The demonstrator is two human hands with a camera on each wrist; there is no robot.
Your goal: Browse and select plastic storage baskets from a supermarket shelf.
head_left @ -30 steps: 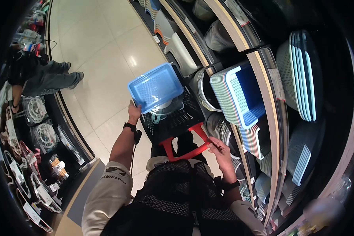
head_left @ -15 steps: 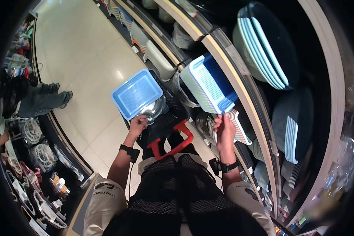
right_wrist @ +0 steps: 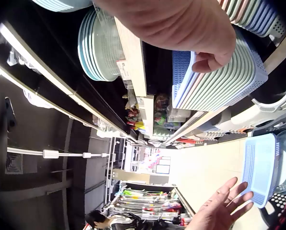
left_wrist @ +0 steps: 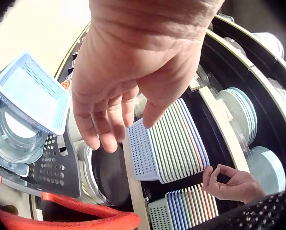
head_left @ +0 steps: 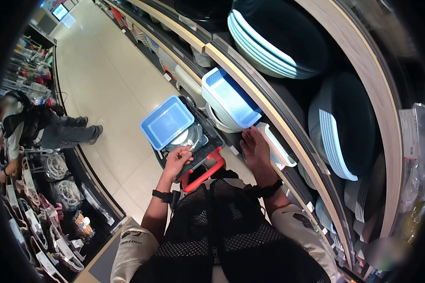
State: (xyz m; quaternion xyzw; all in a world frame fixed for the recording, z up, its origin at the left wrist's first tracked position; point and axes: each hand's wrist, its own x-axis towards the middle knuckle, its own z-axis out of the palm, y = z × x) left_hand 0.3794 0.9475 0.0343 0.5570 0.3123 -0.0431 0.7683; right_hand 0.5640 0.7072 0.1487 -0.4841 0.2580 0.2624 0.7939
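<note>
Over the near side of a black shopping basket (head_left: 215, 139) with a red handle (head_left: 205, 176), my left hand (head_left: 178, 162) is held with loosely bent fingers and nothing in them. A light blue plastic tray basket (head_left: 167, 121) lies tilted on a clear round container (head_left: 188, 137) in the shopping basket. My right hand (head_left: 256, 148) is at the near end of a nested stack of perforated baskets (head_left: 233, 99), the top one blue. In the left wrist view the right hand's fingertips (left_wrist: 208, 176) are at the stack's rim; whether they touch it is unclear.
Shelves with stacked pale blue basins (head_left: 264, 52) run along the right. Packaged goods (head_left: 66, 193) hang or lie on the left shelves, where another person (head_left: 66, 129) stands. Tiled floor (head_left: 99, 70) runs between the shelves.
My right hand has left the red handle and moved to the shelf stack. The left hand has let go of the blue tray basket's edge and shifted toward the red handle.
</note>
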